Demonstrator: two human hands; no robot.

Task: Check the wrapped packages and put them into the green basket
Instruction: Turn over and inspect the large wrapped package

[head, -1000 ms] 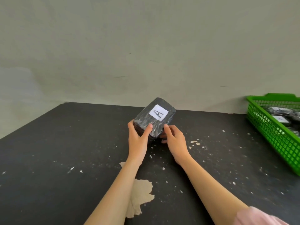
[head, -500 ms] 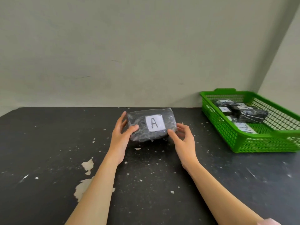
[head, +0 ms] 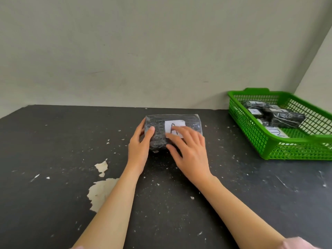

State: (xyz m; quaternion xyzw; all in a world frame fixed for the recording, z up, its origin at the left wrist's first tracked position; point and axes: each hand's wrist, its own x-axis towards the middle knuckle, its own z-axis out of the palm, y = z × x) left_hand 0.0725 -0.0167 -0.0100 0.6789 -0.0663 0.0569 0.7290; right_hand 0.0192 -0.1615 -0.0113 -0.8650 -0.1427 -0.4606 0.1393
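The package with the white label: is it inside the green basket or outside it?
Outside. The package lies on the black table, apart from the green basket, with the left hand and right hand on it.

1 pkg (head: 159, 139) out, several pkgs (head: 285, 116) in 1 basket (head: 296, 150).

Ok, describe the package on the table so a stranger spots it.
On the black table, left of the green basket, lies a dark wrapped package. Unlike the basket's packages, it is alone on the tabletop, left hand gripping it, right hand over its white label.
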